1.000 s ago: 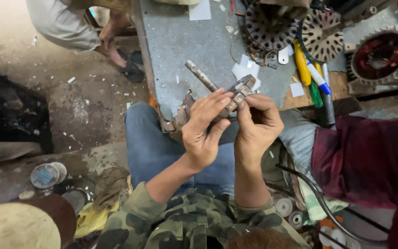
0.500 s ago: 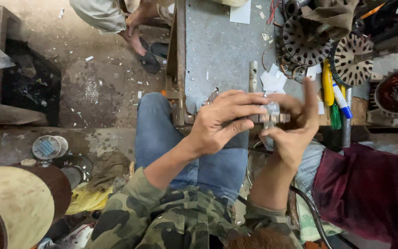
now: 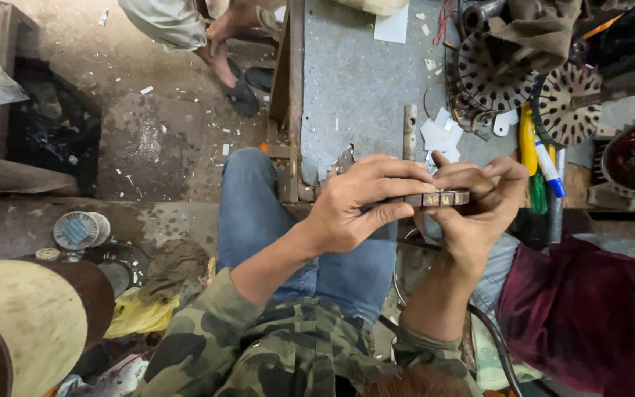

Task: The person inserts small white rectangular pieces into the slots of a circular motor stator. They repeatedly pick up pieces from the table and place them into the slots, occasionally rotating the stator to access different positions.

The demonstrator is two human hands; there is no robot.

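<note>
While a round tin (image 3: 76, 229) lay on the dirty floor at far left, the left hand (image 3: 361, 206) was clenched around one end of a small slotted metal piece (image 3: 439, 198), fingers over its top and thumb beneath. The right hand (image 3: 475, 209) grasped the other end. The piece was held above the person's lap, just before the grey workbench (image 3: 354, 88). Slotted motor discs (image 3: 490, 70) and a yellow-handled screwdriver (image 3: 529, 143) lay further right.

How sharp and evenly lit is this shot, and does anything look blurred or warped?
Head view: soft, even light with no glare; both hands, left hand and right hand, and the slotted metal piece look sharp; the frame edges bend slightly; the dark pit loses detail.
</note>
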